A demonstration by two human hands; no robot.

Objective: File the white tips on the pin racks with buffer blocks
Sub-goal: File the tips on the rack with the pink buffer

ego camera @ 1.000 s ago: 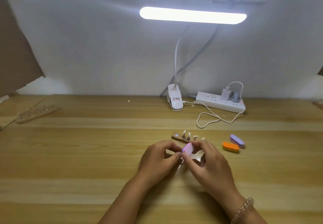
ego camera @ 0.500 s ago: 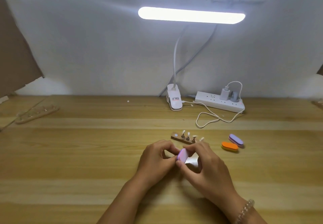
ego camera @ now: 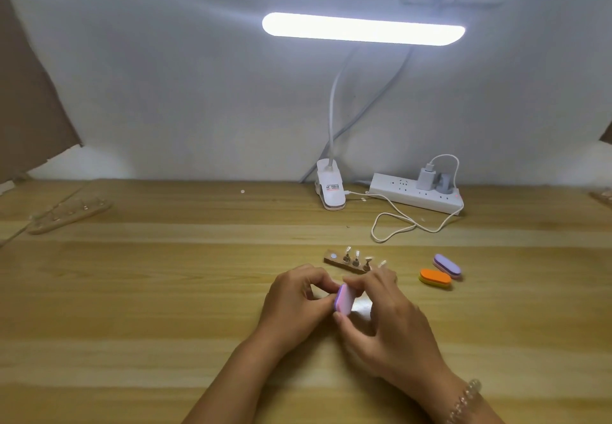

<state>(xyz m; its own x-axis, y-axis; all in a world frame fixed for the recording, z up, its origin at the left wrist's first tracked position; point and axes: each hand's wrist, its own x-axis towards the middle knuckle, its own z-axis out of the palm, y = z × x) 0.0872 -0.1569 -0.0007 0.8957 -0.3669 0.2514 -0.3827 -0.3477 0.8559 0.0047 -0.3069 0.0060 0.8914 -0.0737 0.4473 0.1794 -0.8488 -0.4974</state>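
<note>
A small wooden pin rack (ego camera: 347, 263) lies on the table just beyond my hands, with several pins standing in it that carry white tips. My right hand (ego camera: 387, 321) pinches a pink and purple buffer block (ego camera: 343, 298) between thumb and fingers, held on edge. My left hand (ego camera: 298, 301) is closed right against the block, fingertips pinched on something too small and hidden to make out. Both hands hover low over the wooden table (ego camera: 132, 291), in front of the rack.
An orange buffer block (ego camera: 434, 278) and a purple one (ego camera: 447, 265) lie right of the rack. Behind are a clip lamp base (ego camera: 330, 188), a power strip (ego camera: 417, 197) with a looping white cable (ego camera: 397, 221). Another wooden rack (ego camera: 69, 213) lies far left.
Both hands have drawn a little toward me and down from the rack. The buffer block has slid lower and tilted more upright against my left fingertips.
</note>
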